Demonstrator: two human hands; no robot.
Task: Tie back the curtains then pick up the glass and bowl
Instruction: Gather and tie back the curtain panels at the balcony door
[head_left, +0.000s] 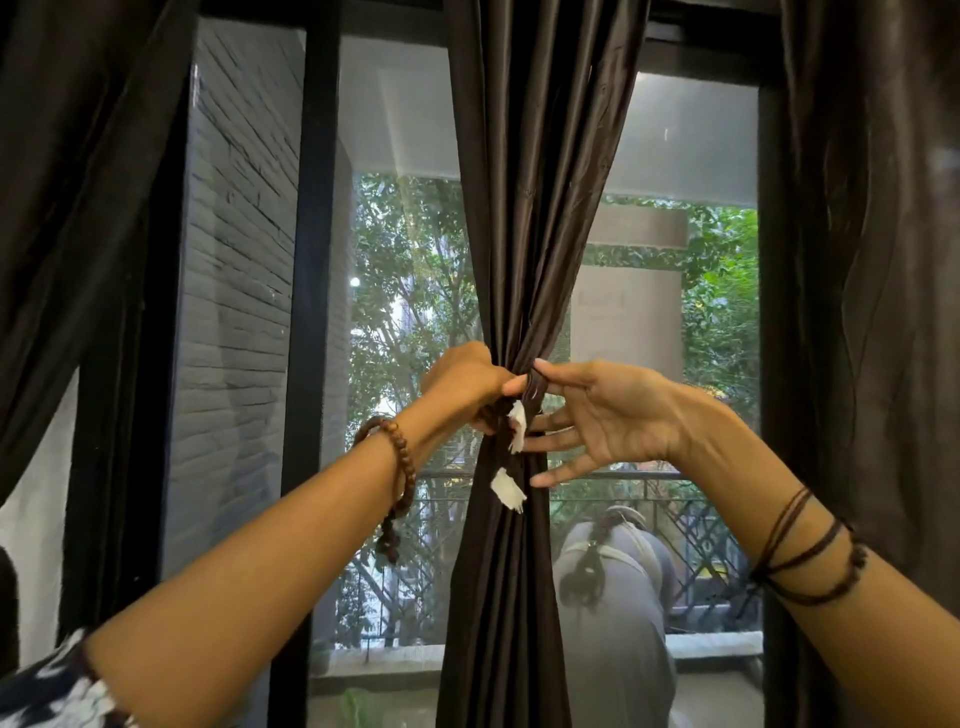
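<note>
The dark brown satin curtain panel (524, 249) at the middle of the black-framed window (317, 260) is seen gathered into a narrow waist. A dark fabric tie-back with frayed white ends (509, 467) is wrapped around that waist. The left hand (462, 387) is clenched on the bundle and the tie. The right hand (608, 415) pinches a loop of the tie between thumb and forefinger, its other fingers spread loose. The tying is judged to be under way but not finished, since the knot is not yet drawn tight. The side curtains (872, 312) hang unbound at both edges. The glass and bowl are not in view; picking them up remains to be done. The knot itself is partly hidden by the hands.
</note>
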